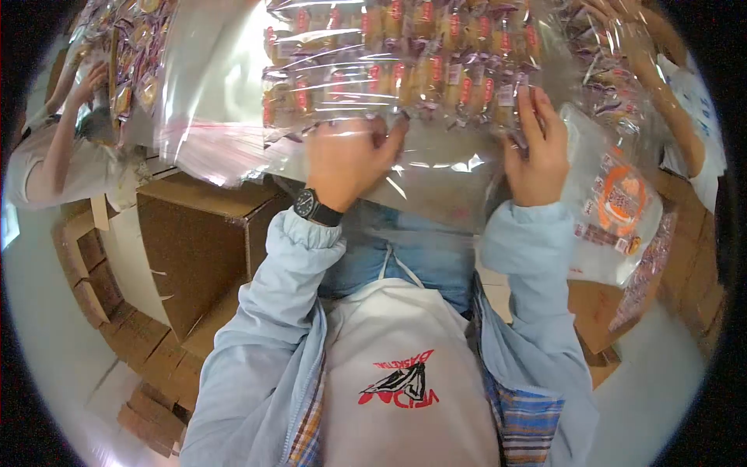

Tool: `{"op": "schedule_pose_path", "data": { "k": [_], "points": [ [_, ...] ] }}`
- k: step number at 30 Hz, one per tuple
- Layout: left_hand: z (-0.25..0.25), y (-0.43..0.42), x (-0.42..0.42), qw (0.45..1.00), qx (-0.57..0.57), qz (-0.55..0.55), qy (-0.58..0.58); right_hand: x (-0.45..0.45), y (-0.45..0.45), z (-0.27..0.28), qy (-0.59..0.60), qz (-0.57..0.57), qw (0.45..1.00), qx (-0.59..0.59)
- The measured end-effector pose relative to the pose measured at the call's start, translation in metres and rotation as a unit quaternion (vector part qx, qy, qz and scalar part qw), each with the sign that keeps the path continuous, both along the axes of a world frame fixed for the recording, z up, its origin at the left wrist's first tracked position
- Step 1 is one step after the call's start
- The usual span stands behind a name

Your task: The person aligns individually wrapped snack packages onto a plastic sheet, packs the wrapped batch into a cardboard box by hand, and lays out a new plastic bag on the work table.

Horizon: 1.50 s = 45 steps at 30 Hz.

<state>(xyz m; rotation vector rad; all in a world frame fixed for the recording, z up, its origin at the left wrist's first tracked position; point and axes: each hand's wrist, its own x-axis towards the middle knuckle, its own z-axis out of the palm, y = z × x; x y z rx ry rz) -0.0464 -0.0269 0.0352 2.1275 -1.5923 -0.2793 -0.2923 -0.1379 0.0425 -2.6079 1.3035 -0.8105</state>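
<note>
Rows of wrapped snack packets [424, 82] with red labels and purple ends lie under glossy clear plastic on the work surface. My left hand [354, 152], with a black watch at its wrist, is curled at the near edge of the rows, thumb and fingers closed on the clear plastic bag [436, 167]. At the right end of the near row, my right hand [541, 148] has its fingers stretched over the last packets, thumb apart. Beside it lies a clear printed bag [622, 202] with an orange design.
A stack of clear plastic bags [210, 148] lies to the left. Below stands an open cardboard box [194, 241], with more cardboard [140, 335] on the floor. Co-workers' arms show at left [66, 132] and right [669, 117], near more packets [140, 58].
</note>
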Motion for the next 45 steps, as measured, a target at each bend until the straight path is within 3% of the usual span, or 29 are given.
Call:
{"op": "schedule_pose_path", "data": {
  "k": [2,5,8,9,10,12,16,19,22,23,26,27,30,31,34,36,38,40,43,45],
  "points": [
    [0.002,-0.002,0.003,0.995,0.085,0.021,0.054,0.003,-0.003,0.000,-0.007,-0.020,0.999,-0.036],
    [-0.004,0.007,0.007,1.000,0.008,-0.006,0.023,0.003,0.000,-0.006,-0.027,-0.044,0.998,-0.029],
    [-0.005,0.010,0.009,1.000,0.002,-0.024,-0.018,0.005,-0.009,-0.007,-0.067,-0.045,0.996,-0.024],
    [-0.003,0.007,0.011,0.996,-0.064,-0.056,-0.027,0.006,-0.010,-0.005,-0.066,-0.047,0.996,-0.021],
    [0.004,0.001,0.001,0.996,0.046,0.027,0.065,0.008,-0.013,-0.004,-0.066,-0.049,0.996,-0.020],
    [0.002,-0.001,0.001,0.994,0.094,0.036,0.051,0.012,-0.016,-0.009,-0.091,-0.048,0.994,-0.027],
    [-0.008,0.003,-0.009,0.999,-0.002,0.027,0.034,0.012,-0.018,-0.024,-0.104,-0.043,0.992,-0.054],
    [-0.010,0.011,-0.023,1.000,-0.012,0.006,0.007,0.013,-0.014,-0.018,-0.042,-0.059,0.996,-0.047],
    [-0.007,0.022,-0.029,0.994,-0.097,-0.038,0.026,0.006,-0.001,0.015,0.043,-0.007,0.998,-0.044],
    [-0.002,0.028,-0.033,0.997,-0.012,-0.017,0.079,0.001,0.000,0.017,0.038,0.039,0.997,-0.048],
    [0.005,0.025,-0.024,0.992,-0.113,-0.051,0.023,0.003,-0.007,0.018,0.014,0.100,0.993,-0.062],
    [0.008,0.025,-0.024,0.997,-0.030,-0.028,0.070,0.005,-0.017,0.011,0.021,0.098,0.991,-0.084],
    [0.005,0.013,-0.010,0.989,-0.118,-0.082,0.027,0.005,-0.033,-0.013,0.024,0.085,0.989,-0.118],
    [0.007,0.013,-0.014,0.991,-0.096,-0.066,0.069,0.011,-0.036,-0.017,0.003,0.075,0.990,-0.117],
    [0.013,0.006,-0.014,0.991,-0.121,-0.058,0.012,0.018,-0.035,-0.010,-0.014,0.069,0.995,-0.076],
    [0.020,0.012,-0.013,0.994,-0.044,-0.057,0.081,0.020,-0.026,0.008,-0.038,0.063,0.997,-0.018],
    [0.020,0.024,-0.014,0.992,-0.008,-0.069,0.103,0.006,-0.006,0.019,-0.023,0.010,0.999,-0.042],
    [0.020,0.041,-0.006,0.992,-0.038,-0.068,0.101,-0.013,0.014,0.022,-0.081,-0.020,0.996,-0.045],
    [0.020,0.074,0.009,0.998,-0.025,-0.037,0.052,-0.042,0.046,0.019,0.006,0.015,0.999,-0.035],
    [0.013,0.093,0.019,0.994,-0.097,-0.010,0.057,-0.036,0.057,0.019,-0.112,-0.069,0.984,0.123]
  ]
}}
